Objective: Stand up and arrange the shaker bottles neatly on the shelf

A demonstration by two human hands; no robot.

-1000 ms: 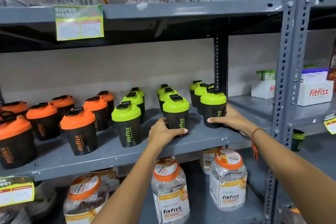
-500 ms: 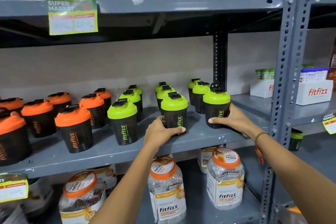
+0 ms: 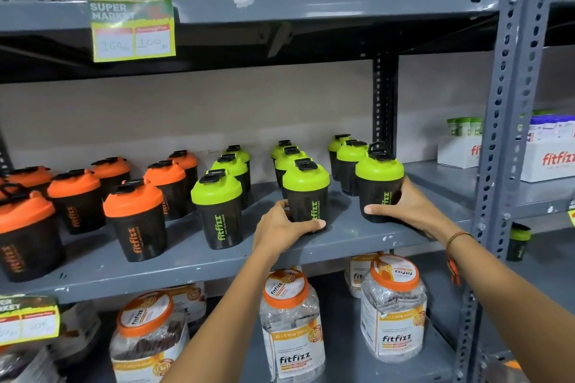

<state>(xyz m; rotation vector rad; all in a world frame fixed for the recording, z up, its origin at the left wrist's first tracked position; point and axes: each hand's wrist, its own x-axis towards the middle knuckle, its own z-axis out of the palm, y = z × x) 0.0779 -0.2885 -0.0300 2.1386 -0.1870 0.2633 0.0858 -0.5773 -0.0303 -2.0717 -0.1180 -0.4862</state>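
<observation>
— Shaker bottles (image 3: 306, 193) stand upright on the shelf (image 3: 193, 261), each front green one held low. Left hand (image 3: 281, 225)?

— Its fingers (image 3: 317, 223) wrap the middle bottle's base; the right hand (image 3: 404, 207) cups the end bottle (image 3: 379, 186).

— Best approach?

— I'd slide, not lift, keeping logos forward, level with the bottle beyond the left fingers.

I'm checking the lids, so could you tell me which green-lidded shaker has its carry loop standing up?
The front shaker of the rightmost green row, held by the right hand; its black loop sticks up, while the other green lids' loops lie flat.
</observation>
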